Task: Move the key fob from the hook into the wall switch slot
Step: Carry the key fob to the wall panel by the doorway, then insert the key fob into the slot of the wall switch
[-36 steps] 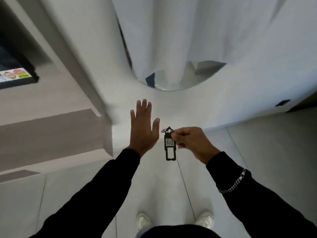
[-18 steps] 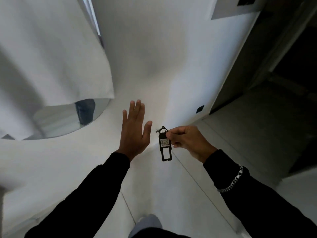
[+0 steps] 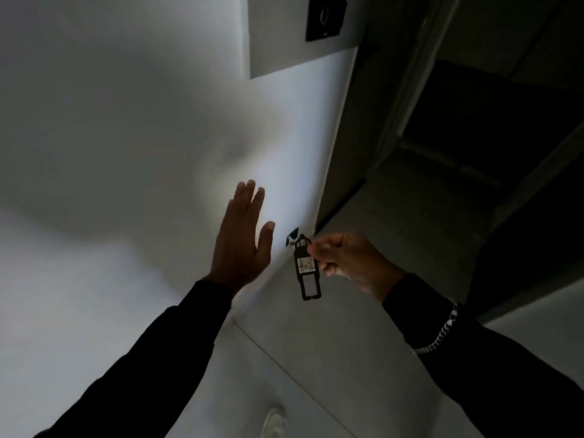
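A black key fob [image 3: 307,273] with a small white label hangs upright from the fingertips of my right hand [image 3: 346,260], which pinches its top edge. My left hand [image 3: 241,240] is held flat with fingers extended, just left of the fob and close to the white wall, holding nothing. High on the wall, a dark wall switch panel [image 3: 325,16] with a round ring mark sits on a pale plate [image 3: 278,36], far above both hands. The hook is not in view.
A white wall [image 3: 142,137] fills the left. Its corner edge [image 3: 331,147] meets a dark doorway [image 3: 474,153] on the right. Pale tiled floor [image 3: 331,358] lies below, with a white shoe [image 3: 274,422] at the bottom. A small dark outlet [image 3: 292,234] sits low on the wall behind the fob.
The view has swung right: the white curtain and round mirror have left the frame, and the switch panel and dark doorway have come in. Both hands keep the same pose, fob still held.
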Motion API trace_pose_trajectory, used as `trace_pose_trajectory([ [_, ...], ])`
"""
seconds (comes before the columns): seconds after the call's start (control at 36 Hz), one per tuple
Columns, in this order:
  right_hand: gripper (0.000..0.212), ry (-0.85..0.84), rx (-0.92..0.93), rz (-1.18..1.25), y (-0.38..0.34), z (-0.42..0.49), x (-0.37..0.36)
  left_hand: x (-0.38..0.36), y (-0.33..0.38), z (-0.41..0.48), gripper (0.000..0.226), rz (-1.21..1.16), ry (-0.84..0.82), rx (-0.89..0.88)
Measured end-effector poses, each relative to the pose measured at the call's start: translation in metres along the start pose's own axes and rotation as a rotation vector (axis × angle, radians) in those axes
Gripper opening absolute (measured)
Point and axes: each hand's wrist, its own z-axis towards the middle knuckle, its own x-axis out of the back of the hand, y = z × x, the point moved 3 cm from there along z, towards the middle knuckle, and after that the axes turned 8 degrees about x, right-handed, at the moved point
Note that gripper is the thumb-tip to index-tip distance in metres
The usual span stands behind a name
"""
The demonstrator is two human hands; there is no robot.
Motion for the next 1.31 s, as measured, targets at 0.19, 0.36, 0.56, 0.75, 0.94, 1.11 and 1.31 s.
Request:
trace_pose_trajectory([
  [0.19,0.012,0.01,0.076,0.109,-0.027,0.086,0.086,-0.055,0.03,0.125,0.053,-0.025,0.075,-0.097],
  [0.36,0.006,-0.158,0.16,0.056,-0.05,0.182,0.174,-0.099,0.048,0.23,0.055,0.064,0.177,-0.044],
  [0.56,0.014,-0.306,0.357,-0.132,-0.118,0.298,0.262,-0.12,0.074,0.357,0.052,0.277,0.398,-0.096],
  [0.75,0.005,-0.446,0.591,-0.244,-0.217,0.382,0.297,-0.105,0.07,0.451,0.057,0.582,0.54,-0.121],
  [0.94,0.011,-0.461,0.833,-0.229,-0.292,0.446,0.278,-0.097,0.054,0.485,0.06,1.085,0.618,-0.108],
  [1.11,0.021,-0.501,1.014,-0.151,-0.337,0.478,0.26,-0.098,0.047,0.49,0.066,1.072,0.782,-0.075],
  [1.31,0.019,-0.494,1.111,-0.041,-0.355,0.499,0.251,-0.099,0.045,0.495,0.068,1.127,0.84,-0.015],
])
